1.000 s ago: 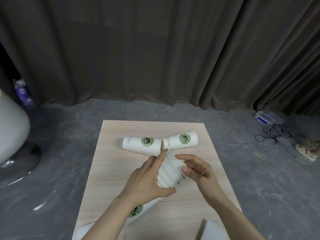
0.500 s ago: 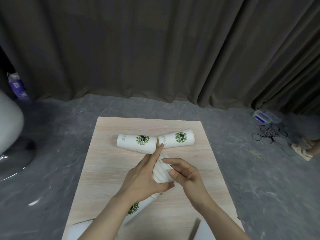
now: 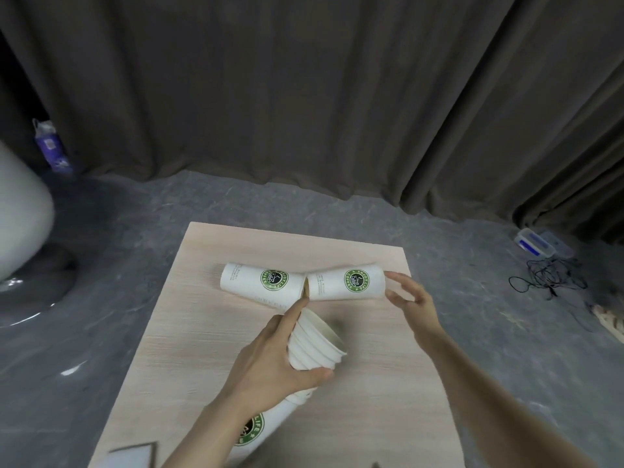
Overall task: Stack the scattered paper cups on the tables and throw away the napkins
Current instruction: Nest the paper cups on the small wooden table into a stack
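Observation:
My left hand (image 3: 271, 358) grips a stack of several nested white paper cups (image 3: 315, 342), tilted with its open mouth toward the upper right. Two more white cups with green logos lie on their sides at the far part of the wooden table (image 3: 209, 332): the left cup (image 3: 263, 287) and the right cup (image 3: 347, 282), their ends almost touching. My right hand (image 3: 410, 298) hovers at the right end of the right cup, fingers spread around its rim and holding nothing. A white napkin (image 3: 130, 457) lies at the table's near left corner.
Grey floor surrounds the table, with dark curtains behind. A white rounded chair base (image 3: 23, 238) and a purple bottle (image 3: 50, 148) are at the left. A plastic box (image 3: 537, 243) and tangled black cables (image 3: 550, 276) lie on the floor at the right.
My right hand has left the stack and reached out to the right end of the right lying cup. My left hand still grips the stack.

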Tool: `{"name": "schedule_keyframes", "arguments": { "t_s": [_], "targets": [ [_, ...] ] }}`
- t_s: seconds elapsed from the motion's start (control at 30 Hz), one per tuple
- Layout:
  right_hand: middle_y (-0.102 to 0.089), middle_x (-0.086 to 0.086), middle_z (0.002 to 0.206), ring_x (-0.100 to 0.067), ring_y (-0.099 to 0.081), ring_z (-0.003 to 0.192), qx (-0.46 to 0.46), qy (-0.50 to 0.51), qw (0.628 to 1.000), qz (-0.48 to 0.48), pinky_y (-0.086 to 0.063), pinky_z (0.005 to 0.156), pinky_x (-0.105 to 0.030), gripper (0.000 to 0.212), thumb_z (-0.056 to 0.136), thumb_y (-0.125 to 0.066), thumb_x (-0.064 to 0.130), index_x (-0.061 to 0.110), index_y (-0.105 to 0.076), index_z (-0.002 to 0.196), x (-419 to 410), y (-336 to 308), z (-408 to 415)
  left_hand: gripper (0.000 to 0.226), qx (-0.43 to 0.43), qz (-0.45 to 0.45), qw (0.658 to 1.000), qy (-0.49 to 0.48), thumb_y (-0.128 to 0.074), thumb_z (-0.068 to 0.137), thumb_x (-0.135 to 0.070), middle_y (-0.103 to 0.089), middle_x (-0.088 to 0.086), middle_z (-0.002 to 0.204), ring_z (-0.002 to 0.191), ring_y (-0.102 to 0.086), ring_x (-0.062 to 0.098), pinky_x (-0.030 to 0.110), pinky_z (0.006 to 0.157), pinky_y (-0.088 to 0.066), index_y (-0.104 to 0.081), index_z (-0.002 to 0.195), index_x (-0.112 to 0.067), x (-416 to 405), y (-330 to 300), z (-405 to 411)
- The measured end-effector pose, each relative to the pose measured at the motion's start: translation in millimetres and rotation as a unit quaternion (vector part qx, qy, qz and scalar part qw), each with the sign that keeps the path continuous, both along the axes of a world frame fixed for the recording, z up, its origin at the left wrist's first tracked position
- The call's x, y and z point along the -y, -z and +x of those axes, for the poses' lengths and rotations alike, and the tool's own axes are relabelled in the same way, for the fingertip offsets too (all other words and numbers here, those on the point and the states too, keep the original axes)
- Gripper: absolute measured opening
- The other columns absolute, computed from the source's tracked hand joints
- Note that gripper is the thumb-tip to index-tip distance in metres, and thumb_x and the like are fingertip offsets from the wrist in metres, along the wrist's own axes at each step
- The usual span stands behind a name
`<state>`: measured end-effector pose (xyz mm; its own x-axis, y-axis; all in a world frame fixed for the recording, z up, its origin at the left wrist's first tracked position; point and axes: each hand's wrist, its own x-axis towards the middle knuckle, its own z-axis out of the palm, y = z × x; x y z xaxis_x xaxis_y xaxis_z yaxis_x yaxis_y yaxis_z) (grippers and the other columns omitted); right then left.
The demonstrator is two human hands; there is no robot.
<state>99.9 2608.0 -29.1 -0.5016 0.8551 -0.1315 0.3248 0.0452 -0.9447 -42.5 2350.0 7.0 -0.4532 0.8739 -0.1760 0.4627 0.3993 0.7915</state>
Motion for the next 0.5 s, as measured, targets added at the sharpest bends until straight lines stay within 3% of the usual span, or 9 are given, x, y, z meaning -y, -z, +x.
{"name": "schedule_keyframes", "arguments": {
  "t_s": [0.1,0.2,0.27,0.33,0.4,0.5],
  "targets": [
    [-0.057,0.000,0.130,-0.006,-0.046,0.113,0.043,-0.026,0.999,0.012,-0.035,0.078,0.002,0.036,0.083,-0.067,-0.002,0.027,-0.068,0.103,-24,14,-10,0.100,-0.003,-0.011,1.000,-0.008,-0.070,0.065,-0.069,-0.035,-0.031,0.124,0.109,-0.044,-0.003,0.022,0.089,-0.041,0.013,0.120,-0.077,-3,2,-2],
    [-0.058,0.002,0.129,-0.007,-0.049,0.116,0.085,-0.049,0.995,0.005,-0.034,0.090,-0.015,0.037,0.081,-0.070,0.005,0.038,-0.070,0.099,-41,31,-18,0.098,-0.011,-0.015,1.000,-0.014,-0.070,0.066,-0.068,-0.033,-0.033,0.123,0.107,-0.043,-0.004,0.020,0.087,-0.041,0.013,0.118,-0.078,-6,3,-2],
    [-0.062,0.000,0.121,-0.012,-0.050,0.116,0.076,-0.058,0.995,-0.011,-0.035,0.089,-0.018,0.035,0.083,-0.068,0.002,0.032,-0.070,0.100,-45,38,-24,0.096,-0.010,-0.018,1.000,-0.022,-0.070,0.067,-0.067,-0.033,-0.032,0.122,0.105,-0.044,-0.004,0.019,0.086,-0.041,0.011,0.117,-0.077,-7,3,-1],
    [-0.066,-0.004,0.099,-0.013,-0.053,0.098,0.049,-0.045,0.997,-0.027,-0.040,0.074,-0.006,0.032,0.084,-0.062,-0.006,0.018,-0.069,0.104,-42,39,-30,0.096,-0.012,-0.021,0.999,-0.027,-0.070,0.067,-0.067,-0.034,-0.031,0.122,0.106,-0.044,-0.003,0.019,0.086,-0.041,0.011,0.117,-0.077,-7,4,0],
    [-0.059,0.007,0.074,-0.009,-0.051,0.078,0.023,-0.028,0.999,-0.038,-0.039,0.058,-0.003,0.033,0.085,-0.057,-0.013,0.011,-0.067,0.106,-34,34,-32,0.097,-0.014,-0.026,0.999,-0.026,-0.071,0.066,-0.067,-0.035,-0.030,0.122,0.108,-0.045,-0.002,0.021,0.088,-0.042,0.011,0.117,-0.077,-7,5,0],
    [-0.063,0.007,0.085,-0.013,-0.050,0.085,0.020,-0.010,0.998,-0.052,-0.046,0.067,-0.025,0.034,0.085,-0.055,-0.014,0.013,-0.068,0.102,-30,37,-24,0.100,-0.017,-0.030,0.999,-0.019,-0.070,0.066,-0.068,-0.034,-0.031,0.124,0.113,-0.044,-0.002,0.022,0.090,-0.041,0.009,0.127,-0.071,-6,8,0]
  ]
}}
